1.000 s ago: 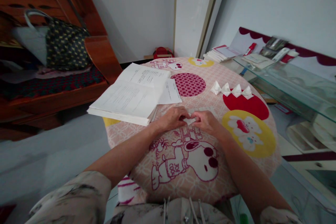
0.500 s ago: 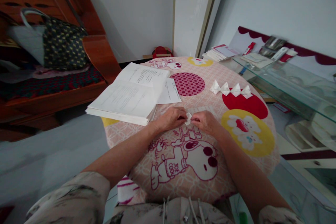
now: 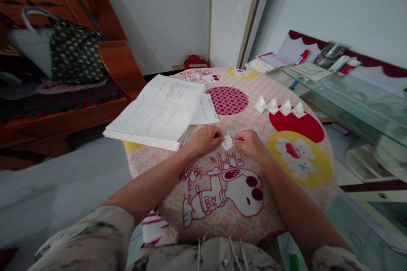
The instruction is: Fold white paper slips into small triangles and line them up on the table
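Between my hands, low over the patterned tablecloth [image 3: 203,169], is a small folded white paper [image 3: 227,142], now diamond-shaped. My left hand [image 3: 208,139] is closed at its left corner, fingertips pinched together. From the other side my right hand [image 3: 249,142] pinches the right corner between thumb and fingers. Further back to the right, several folded white paper pieces [image 3: 280,107] stand in a row, peaked at the top. A thick stack of printed sheets [image 3: 152,112] lies open to the left of my hands, with a loose printed sheet [image 3: 205,110] beside it.
A glass shelf [image 3: 352,89] runs along the table's right side. Papers [image 3: 269,63] and a metal container [image 3: 332,51] sit at the back right. On the left stands a wooden bench [image 3: 116,63] with a dark patterned bag [image 3: 76,53] on it.
The folded paper between my hands shows wider and flatter than before. My fingers have moved slightly apart along its two sides.
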### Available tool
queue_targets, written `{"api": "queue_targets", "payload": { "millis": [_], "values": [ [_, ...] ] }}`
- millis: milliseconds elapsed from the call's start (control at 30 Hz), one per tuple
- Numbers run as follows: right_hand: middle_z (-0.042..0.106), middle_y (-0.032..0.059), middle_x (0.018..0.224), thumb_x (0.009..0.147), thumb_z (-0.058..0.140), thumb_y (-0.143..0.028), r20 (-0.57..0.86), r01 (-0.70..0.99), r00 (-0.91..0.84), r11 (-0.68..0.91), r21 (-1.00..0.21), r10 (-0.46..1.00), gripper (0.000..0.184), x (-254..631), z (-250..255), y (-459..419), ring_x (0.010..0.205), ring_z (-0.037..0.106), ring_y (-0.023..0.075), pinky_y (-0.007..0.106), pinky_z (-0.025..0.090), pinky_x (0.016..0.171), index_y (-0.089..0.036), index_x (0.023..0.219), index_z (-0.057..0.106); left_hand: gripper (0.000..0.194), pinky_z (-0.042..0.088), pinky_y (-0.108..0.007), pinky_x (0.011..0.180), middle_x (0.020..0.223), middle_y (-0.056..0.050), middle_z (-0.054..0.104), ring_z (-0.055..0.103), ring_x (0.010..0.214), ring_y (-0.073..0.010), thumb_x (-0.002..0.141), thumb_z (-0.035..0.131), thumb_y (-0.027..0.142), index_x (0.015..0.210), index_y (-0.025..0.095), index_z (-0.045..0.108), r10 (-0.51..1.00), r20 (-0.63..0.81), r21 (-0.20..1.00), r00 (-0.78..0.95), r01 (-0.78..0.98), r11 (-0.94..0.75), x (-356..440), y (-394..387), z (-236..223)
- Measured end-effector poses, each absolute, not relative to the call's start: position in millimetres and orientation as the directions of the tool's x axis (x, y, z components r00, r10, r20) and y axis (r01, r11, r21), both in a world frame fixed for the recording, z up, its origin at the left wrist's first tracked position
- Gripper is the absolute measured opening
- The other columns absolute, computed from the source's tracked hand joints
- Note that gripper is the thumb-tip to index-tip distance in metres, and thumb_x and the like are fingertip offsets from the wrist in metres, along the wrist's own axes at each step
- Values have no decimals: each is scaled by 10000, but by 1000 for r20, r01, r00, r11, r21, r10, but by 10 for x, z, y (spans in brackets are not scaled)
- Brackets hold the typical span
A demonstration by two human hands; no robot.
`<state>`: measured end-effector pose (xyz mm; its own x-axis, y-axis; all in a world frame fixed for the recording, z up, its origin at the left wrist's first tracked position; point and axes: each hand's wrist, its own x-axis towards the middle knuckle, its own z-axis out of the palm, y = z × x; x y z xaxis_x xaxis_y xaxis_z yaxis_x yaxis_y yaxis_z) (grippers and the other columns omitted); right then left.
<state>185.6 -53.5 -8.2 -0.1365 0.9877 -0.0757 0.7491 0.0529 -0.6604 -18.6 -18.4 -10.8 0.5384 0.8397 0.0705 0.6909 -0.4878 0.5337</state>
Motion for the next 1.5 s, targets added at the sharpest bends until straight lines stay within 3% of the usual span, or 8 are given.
{"api": "queue_targets", "payload": {
  "millis": [400,700,933,1167,1500],
  "values": [
    [586,8,517,824,637,-244,-94,857,-48,-8,-516,994,230,1790,-87,-497,528,494,129,256,307,530,-156,615,674,234,429,-295,706,793,-84,732,605,698,-177,904,591,276,805,149,762,896,-25,415,444,820,-394,-99,-219,-33],
    [697,59,694,848,659,-233,-87,909,-13,-25,-417,996,173,1748,-65,-507,648,586,151,257,356,595,-123,756,757,290,476,-331,853,946,-148,733,666,929,-246,962,539,304,956,113,756,898,-31,255,440,872,-418,-30,-251,-96],
    [719,76,743,874,658,-266,-88,932,-24,-10,-361,996,203,1753,-98,-496,662,591,152,268,359,618,-121,789,771,315,486,-339,868,1005,-171,735,680,1002,-271,981,501,293,1005,87,738,898,-63,187,435,889,-418,8,-276,-46],
    [726,83,733,855,649,-240,-102,934,26,-60,-351,994,186,1705,-38,-507,679,605,165,269,361,611,-127,779,776,214,481,-297,818,1061,-86,729,670,977,-215,951,598,314,1085,170,682,900,33,335,436,843,-421,-36,-309,-63],
    [729,95,750,857,640,-244,-87,930,26,-56,-363,996,191,1713,-49,-525,699,618,176,270,359,604,-133,772,770,235,448,-271,733,944,-53,752,668,855,-197,853,730,387,979,188,712,902,-57,448,428,818,-360,-3,-178,-47]
  ]
}}
